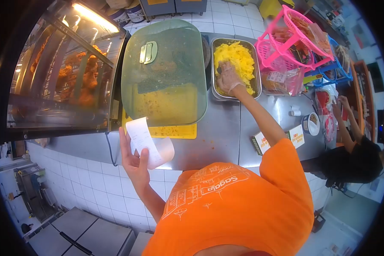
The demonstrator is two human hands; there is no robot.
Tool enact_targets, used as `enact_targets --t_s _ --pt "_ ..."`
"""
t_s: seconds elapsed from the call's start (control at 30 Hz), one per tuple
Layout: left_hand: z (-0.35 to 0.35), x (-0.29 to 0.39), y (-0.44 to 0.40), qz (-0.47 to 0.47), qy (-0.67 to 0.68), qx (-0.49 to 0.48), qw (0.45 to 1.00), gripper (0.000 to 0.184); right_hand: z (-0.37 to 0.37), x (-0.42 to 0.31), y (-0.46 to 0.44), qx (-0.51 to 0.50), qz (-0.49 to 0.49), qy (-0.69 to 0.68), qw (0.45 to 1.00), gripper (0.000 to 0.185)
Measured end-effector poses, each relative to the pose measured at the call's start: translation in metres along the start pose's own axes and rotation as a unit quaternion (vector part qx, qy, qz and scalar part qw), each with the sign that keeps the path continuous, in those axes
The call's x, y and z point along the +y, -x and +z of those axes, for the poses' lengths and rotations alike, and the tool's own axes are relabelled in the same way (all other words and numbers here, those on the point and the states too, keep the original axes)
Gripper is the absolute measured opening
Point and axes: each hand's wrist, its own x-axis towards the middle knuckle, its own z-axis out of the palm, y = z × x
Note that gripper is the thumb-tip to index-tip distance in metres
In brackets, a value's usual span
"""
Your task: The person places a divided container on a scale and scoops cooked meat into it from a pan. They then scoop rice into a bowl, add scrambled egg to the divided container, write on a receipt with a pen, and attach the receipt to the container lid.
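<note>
My left hand [135, 160] is closed on a curled white paper slip [147, 143], its thumb across the front, over the front edge of the metal counter. My right hand [229, 78], in a clear glove, rests in the yellow shredded food [234, 55] inside a metal tray [257, 79]. What its fingers hold, if anything, is hidden in the food. To the left of the tray, a green mesh-topped cover [164, 51] with a metal handle lies over a yellow board [181, 131].
A lit glass cabinet [64, 72] with fried food is at left. Pink baskets [286, 47] and blue baskets [337, 64] stand at right, near a white tub [310, 123] and printed boxes [296, 136]. Another person [360, 158] works at far right.
</note>
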Motion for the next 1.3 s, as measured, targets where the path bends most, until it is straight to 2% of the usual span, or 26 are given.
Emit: enact_targets --t_s 0.03,0.13,0.27,0.43,0.5,0.6,0.67,0.7,0.77,0.83,0.87,0.97,1.07,1.13,1.2,1.27,1.3 --pt "0.001 0.001 0.0 0.001 -0.002 -0.005 1.0 0.078 -0.001 -0.001 -0.001 0.002 -0.015 0.006 1.0 0.052" --pt "0.005 0.005 0.0 -0.009 -0.004 -0.009 1.0 0.077 -0.011 0.002 -0.001 -0.021 0.016 -0.102 0.994 0.051" --pt "0.004 0.0 -0.001 -0.014 0.01 -0.032 0.999 0.075 0.02 0.02 -0.002 0.045 -0.035 -0.079 0.995 0.051" --pt "0.009 0.0 0.001 -0.003 -0.014 -0.041 0.999 0.075 0.02 0.031 0.004 0.034 -0.087 -0.074 0.993 0.044" --pt "0.011 0.003 0.007 0.004 -0.025 -0.039 0.999 0.075 0.002 0.023 -0.001 -0.065 0.022 -0.194 0.979 0.042" --pt "0.013 0.008 0.013 0.019 -0.033 -0.031 0.999 0.077 0.019 0.05 -0.007 -0.046 -0.049 -0.277 0.959 0.044" --pt "0.021 0.014 0.026 0.023 -0.04 -0.014 0.999 0.076 -0.037 0.044 0.003 -0.12 -0.02 -0.331 0.936 0.05" --pt "0.024 0.016 0.031 0.029 -0.047 -0.01 0.998 0.074 -0.033 0.049 0.0 -0.119 -0.004 -0.381 0.917 0.061" --pt "0.037 0.019 0.042 0.04 -0.058 -0.01 0.997 0.071 -0.023 0.051 -0.002 -0.072 0.061 -0.42 0.903 0.062" --pt "0.049 0.019 0.052 0.062 -0.063 -0.002 0.996 0.072 -0.028 0.062 0.011 -0.059 0.131 -0.559 0.816 0.06" --pt "0.057 0.018 0.058 0.071 -0.064 -0.005 0.995 0.073 -0.048 0.062 0.03 -0.063 0.16 -0.671 0.721 0.056" --pt "0.095 0.022 0.077 0.063 -0.033 -0.019 0.997 0.071 -0.108 0.087 0.087 -0.094 0.16 -0.77 0.611 0.051" --pt "0.136 0.016 0.087 0.05 -0.007 -0.037 0.998 0.072 -0.167 0.141 0.19 -0.036 0.169 -0.768 0.616 0.06" --pt "0.165 0.015 0.095 0.029 0.0 -0.05 0.998 0.072 -0.196 0.187 0.26 0.008 0.278 -0.729 0.626 0.055" --pt "0.191 0.011 0.099 0.039 0.014 -0.084 0.996 0.072 -0.21 0.241 0.327 0.053 0.389 -0.584 0.71 0.058" --pt "0.217 0.01 0.106 0.037 0.027 -0.103 0.994 0.073 -0.181 0.287 0.379 0.25 0.377 -0.411 0.791 0.051" --pt "0.231 0.012 0.11 0.03 0.033 -0.109 0.993 0.073 -0.151 0.315 0.402 0.26 0.394 -0.322 0.821 0.05"
